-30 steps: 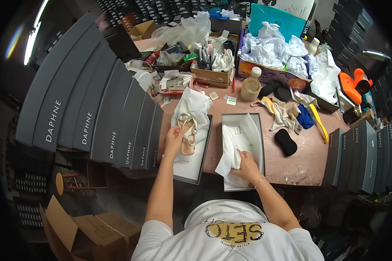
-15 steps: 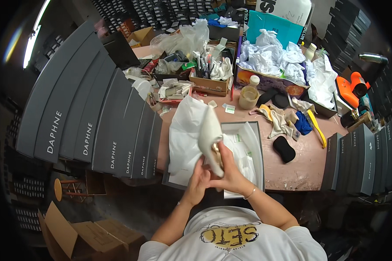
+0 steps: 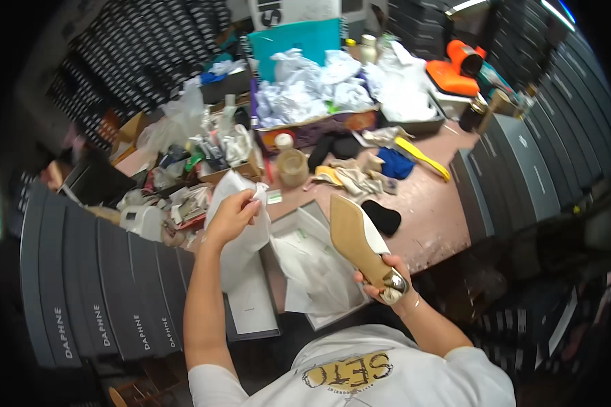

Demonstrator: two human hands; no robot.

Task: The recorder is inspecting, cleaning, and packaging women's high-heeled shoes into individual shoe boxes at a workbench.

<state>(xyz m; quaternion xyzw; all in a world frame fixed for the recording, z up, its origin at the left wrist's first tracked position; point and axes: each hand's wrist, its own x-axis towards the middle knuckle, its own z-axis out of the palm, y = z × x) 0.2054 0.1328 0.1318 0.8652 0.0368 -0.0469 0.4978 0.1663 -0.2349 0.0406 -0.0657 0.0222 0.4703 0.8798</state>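
Crowded pink worktable [image 3: 424, 203], stacks of dark grey shoe boxes [image 3: 108, 271] at nine o'clock and more at three o'clock. Open shoe box [image 3: 319, 271] lined with white paper at the centre, its lid [image 3: 251, 308] lying just beside at eight o'clock. Heaped white tissue [image 3: 319, 85] in a cardboard tray at twelve o'clock, a roll of tape [image 3: 292, 167] just short of it.

Sheet of white tissue paper [image 3: 241, 224] lifted above the lid, pinched shut at its top edge by the left hand [image 3: 234, 214]. Risk of tearing from so thin a pinch, or of the hanging sheet sweeping small clutter at ten o'clock off the table.

Heeled shoe [image 3: 356, 241] raised sole-up over the box at four o'clock, right hand [image 3: 380, 278] clamped around its shiny metallic heel only. Likely to tip or slip from that narrow hold, toe dropping onto the box rim and scuffing.
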